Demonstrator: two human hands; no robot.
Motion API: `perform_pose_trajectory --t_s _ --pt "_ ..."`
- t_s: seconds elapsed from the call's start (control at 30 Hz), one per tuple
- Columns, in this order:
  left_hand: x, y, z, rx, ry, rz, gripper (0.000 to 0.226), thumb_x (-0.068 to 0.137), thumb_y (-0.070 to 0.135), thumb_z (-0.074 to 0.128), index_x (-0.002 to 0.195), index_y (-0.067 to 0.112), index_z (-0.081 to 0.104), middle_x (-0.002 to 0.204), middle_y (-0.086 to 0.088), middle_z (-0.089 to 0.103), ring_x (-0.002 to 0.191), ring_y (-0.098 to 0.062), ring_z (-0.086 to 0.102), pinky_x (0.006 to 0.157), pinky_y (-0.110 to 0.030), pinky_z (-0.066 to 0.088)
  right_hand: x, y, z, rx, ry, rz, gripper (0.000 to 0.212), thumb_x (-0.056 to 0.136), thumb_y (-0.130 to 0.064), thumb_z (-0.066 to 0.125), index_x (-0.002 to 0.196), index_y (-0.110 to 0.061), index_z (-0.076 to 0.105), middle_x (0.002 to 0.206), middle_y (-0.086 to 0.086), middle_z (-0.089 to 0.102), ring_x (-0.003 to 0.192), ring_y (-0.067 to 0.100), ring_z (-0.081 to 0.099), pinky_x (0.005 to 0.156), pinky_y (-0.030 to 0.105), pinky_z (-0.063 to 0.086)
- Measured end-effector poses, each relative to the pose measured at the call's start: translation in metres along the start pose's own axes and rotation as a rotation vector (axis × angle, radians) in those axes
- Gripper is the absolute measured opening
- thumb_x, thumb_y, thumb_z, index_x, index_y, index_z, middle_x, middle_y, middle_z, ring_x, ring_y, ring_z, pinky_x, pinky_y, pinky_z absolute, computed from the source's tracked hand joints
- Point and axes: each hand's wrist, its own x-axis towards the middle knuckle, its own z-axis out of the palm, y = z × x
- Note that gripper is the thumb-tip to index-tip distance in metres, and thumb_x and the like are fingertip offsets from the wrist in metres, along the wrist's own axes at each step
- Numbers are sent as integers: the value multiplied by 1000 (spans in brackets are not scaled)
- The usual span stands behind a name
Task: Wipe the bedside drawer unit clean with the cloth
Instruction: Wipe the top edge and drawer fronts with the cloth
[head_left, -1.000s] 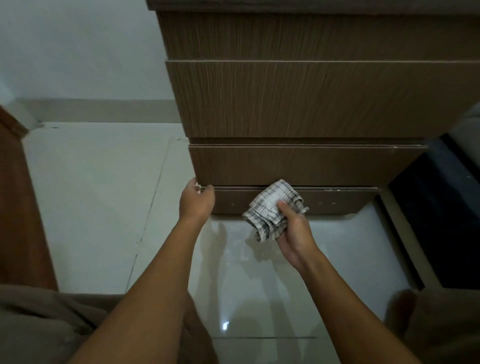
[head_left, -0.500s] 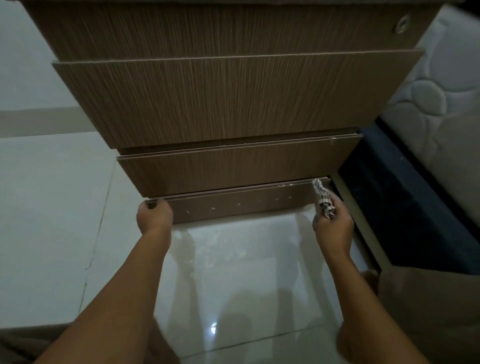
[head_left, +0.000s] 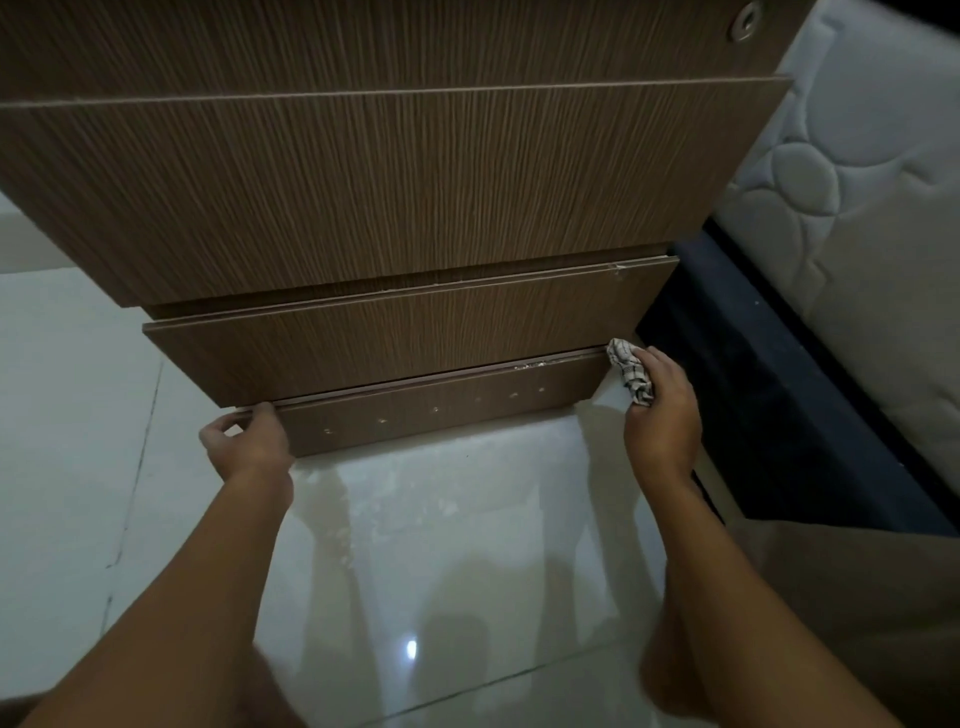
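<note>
Head view: right hand (head_left: 662, 415) clenched on checked cloth (head_left: 629, 370) at drawer unit (head_left: 395, 197) base, right end; left hand (head_left: 248, 441) fingers pinching base strip (head_left: 431, 410), left end.

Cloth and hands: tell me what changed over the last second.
The right hand carried the cloth rightward along the plinth, from its middle to the right end beside the bed base, and bunched the cloth tighter. The camera view swung right and closer. Unchanged: the left hand grips the plinth's left end, the right hand holds the cloth, and the drawers are shut.
</note>
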Motion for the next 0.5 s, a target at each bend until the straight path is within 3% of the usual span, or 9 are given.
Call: perform_pose_trajectory --t_s 0.13,0.3,0.5 --pt "1 0 0 29 15 17 27 87 24 61 105 25 42 111 -6 56 95 -23 58 93 -41 53 -3 2 3 56 -26 -34 70 73 17 52 132 -20 57 138 -3 52 125 16 49 105 30 39" --pt "0 -2 0 43 20 41 25 90 24 59 106 23 39 110 -6 51 94 -21 52 86 -32 47 1 0 4 3 4 -39 67 76 15 54 133 -21 56 140 -3 50 126 15 46 102 27 36" --pt "1 -3 -4 95 12 23 27 91 25 60 108 26 39 121 -10 54 99 -23 53 91 -35 48 18 -6 7 -97 -63 -97 59 80 10 58 131 -20 57 140 -1 53 128 19 47 108 43 39"
